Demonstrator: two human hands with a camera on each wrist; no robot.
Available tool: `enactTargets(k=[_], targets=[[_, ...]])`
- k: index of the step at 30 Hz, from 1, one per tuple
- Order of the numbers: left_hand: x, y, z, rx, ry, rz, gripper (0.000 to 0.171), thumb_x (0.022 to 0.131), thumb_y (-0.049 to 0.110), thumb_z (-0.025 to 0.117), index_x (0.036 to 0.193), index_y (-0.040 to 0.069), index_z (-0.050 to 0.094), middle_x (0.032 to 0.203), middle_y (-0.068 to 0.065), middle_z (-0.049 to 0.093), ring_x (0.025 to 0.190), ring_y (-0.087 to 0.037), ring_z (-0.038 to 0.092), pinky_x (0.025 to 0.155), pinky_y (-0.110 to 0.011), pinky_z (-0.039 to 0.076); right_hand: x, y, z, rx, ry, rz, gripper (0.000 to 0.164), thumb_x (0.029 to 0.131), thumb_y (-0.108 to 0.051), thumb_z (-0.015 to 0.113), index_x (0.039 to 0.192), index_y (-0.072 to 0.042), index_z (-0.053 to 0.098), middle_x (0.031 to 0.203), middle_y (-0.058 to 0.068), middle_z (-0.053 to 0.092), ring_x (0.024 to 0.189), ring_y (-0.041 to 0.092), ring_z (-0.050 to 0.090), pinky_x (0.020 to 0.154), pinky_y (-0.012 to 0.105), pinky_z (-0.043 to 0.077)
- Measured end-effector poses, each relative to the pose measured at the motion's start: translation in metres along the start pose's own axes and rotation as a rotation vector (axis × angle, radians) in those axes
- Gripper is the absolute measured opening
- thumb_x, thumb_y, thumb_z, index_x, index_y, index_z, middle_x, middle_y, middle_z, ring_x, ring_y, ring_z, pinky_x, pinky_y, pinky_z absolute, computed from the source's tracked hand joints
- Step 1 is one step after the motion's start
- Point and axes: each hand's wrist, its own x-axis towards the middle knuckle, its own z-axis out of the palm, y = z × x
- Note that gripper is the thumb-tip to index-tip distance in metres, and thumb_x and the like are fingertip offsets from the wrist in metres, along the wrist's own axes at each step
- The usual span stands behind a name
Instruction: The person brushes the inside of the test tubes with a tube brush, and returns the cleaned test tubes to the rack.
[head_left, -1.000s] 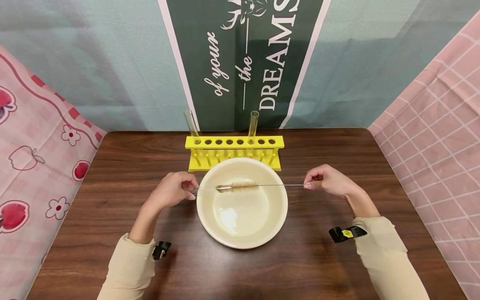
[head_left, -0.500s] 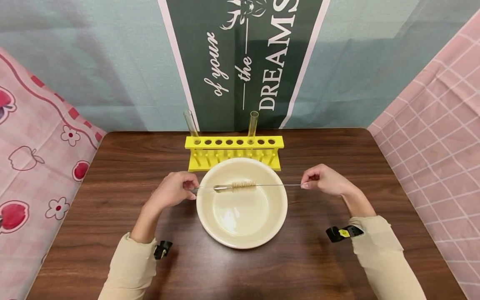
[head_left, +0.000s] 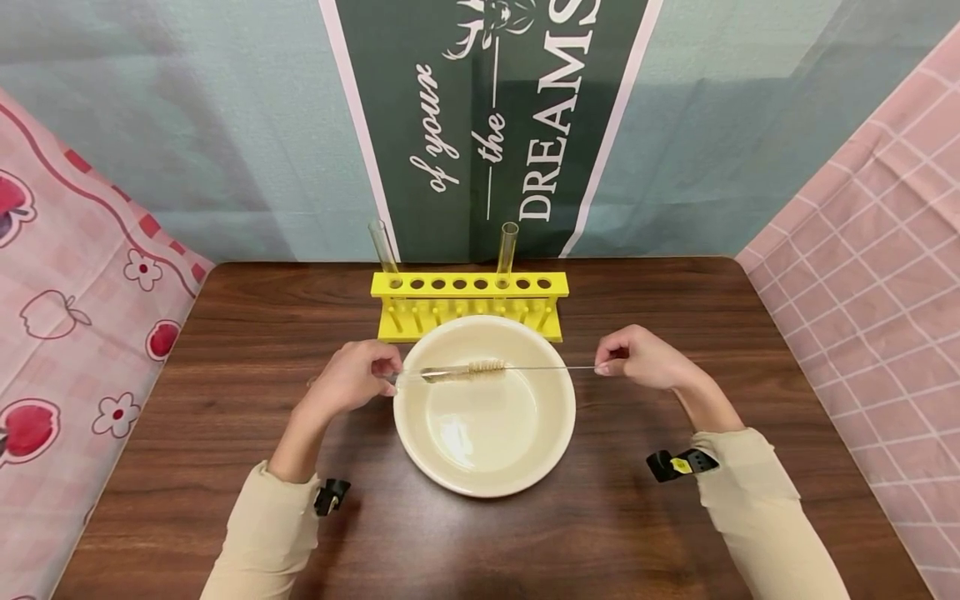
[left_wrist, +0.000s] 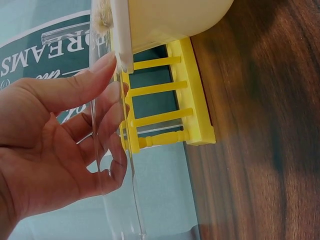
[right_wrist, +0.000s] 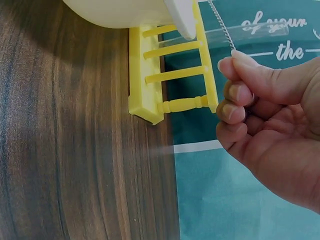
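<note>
My left hand holds a clear glass test tube, thumb on one side and fingers on the other. The tube lies about level, its mouth over the cream bowl. A test tube brush with pale bristles is partly inside it; the rest of the bristles show outside the mouth. On the right, my right hand pinches the brush's thin twisted wire handle between thumb and index finger, other fingers curled in. Tube and brush form one line across the bowl's upper part.
Just behind the bowl stands a yellow test tube rack. It bears two test tubes, one at its left end and one right of its middle. The wooden table meets a printed cloth backdrop at the back.
My right hand has moved left, pushing the brush deeper into the tube, so fewer bristles show outside. My left hand has shifted only slightly, with the tube still in it.
</note>
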Motion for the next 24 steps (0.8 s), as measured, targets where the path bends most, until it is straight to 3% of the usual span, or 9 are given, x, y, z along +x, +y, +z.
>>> enactTargets(k=[6, 18, 24], targets=[[0.003, 0.004, 0.001, -0.007, -0.004, -0.005, 0.02, 0.066, -0.002, 0.077, 0.076, 0.009, 0.063, 0.07, -0.002, 0.053, 0.069, -0.016, 0.047, 0.063, -0.031, 0.039, 0.004, -0.007, 0.004, -0.014, 0.015, -0.023, 0.022, 0.08, 0.009, 0.061, 0.069, -0.01, 0.063, 0.065, 0.001, 0.054, 0.061, 0.016, 0.045, 0.056, 0.027, 0.041], [0.008, 0.015, 0.001, 0.041, 0.034, 0.077, 0.021, 0.065, -0.005, 0.075, 0.076, 0.008, 0.063, 0.068, -0.003, 0.05, 0.067, -0.017, 0.045, 0.061, -0.031, 0.037, 0.011, -0.019, 0.01, -0.055, 0.052, -0.051, 0.021, 0.078, 0.01, 0.063, 0.067, -0.008, 0.064, 0.064, -0.001, 0.054, 0.06, 0.017, 0.045, 0.056, 0.027, 0.04], [0.01, 0.021, 0.004, 0.066, 0.027, 0.086, 0.023, 0.064, -0.004, 0.077, 0.075, 0.01, 0.062, 0.068, 0.0, 0.053, 0.067, -0.016, 0.048, 0.062, -0.033, 0.04, 0.014, -0.024, 0.015, -0.072, 0.053, -0.051, 0.023, 0.078, 0.01, 0.062, 0.067, -0.009, 0.064, 0.064, -0.002, 0.054, 0.06, 0.016, 0.045, 0.057, 0.028, 0.039]])
